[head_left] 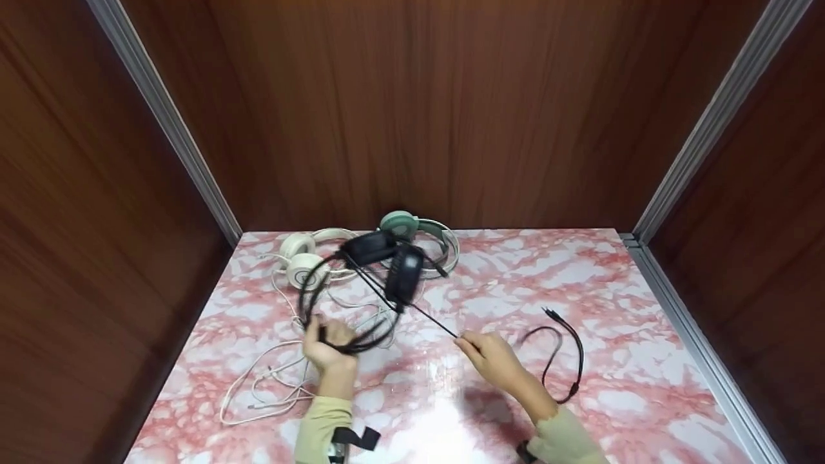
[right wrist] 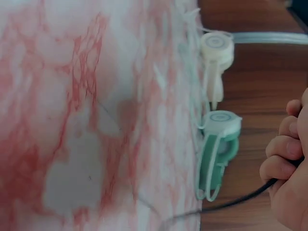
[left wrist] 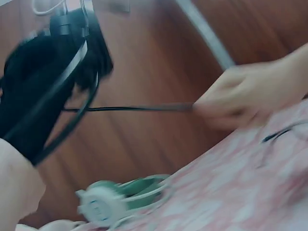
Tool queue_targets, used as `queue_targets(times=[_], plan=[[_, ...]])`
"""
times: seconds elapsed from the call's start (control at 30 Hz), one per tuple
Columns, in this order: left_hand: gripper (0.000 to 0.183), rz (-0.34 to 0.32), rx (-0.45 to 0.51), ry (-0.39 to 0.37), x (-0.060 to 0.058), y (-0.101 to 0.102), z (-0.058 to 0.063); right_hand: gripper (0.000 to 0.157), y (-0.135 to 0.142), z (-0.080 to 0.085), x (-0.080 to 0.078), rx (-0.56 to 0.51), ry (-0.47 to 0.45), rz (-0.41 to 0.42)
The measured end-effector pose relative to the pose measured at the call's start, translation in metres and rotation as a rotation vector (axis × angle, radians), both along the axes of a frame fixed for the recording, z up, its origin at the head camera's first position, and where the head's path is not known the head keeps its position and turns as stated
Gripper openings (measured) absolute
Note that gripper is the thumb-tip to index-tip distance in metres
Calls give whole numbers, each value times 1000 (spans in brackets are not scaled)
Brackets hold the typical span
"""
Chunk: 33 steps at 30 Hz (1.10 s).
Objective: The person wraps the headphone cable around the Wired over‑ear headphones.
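My left hand grips the headband of a black headset, which is lifted over the table with its two ear cups on the far side. From the headset a thin black cable runs taut to my right hand, whose fingers are curled round it. Past that hand, the cable's plug end hangs in a loop over the right part of the table. In the right wrist view the cable comes out of the curled fingers. The left wrist view catches the headset blurred and close.
White headphones lie at the back left, their white cable sprawled toward the front. Green-and-white headphones sit near the back wall, partly behind the black headset. Brown panels with metal corner rails enclose the marbled table.
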State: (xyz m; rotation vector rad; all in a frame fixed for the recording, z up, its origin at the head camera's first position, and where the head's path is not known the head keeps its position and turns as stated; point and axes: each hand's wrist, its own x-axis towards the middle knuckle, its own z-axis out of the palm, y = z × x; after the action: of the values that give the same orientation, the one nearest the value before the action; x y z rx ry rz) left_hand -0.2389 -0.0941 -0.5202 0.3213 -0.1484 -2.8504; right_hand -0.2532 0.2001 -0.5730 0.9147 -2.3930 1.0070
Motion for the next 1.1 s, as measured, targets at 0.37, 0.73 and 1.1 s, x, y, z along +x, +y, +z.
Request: queue_targets(times=[0.37,0.73,1.1], plan=[[40,318,-96,-114,-3,-48,-3,33,28,17,22,48,14,-28],[31,591,-340,-202,-9,-43,0,36,27,23,27,126,62,-37],[24,697,-457,-267,-10,-50,2,35,29,23,40,129,-27,-19]])
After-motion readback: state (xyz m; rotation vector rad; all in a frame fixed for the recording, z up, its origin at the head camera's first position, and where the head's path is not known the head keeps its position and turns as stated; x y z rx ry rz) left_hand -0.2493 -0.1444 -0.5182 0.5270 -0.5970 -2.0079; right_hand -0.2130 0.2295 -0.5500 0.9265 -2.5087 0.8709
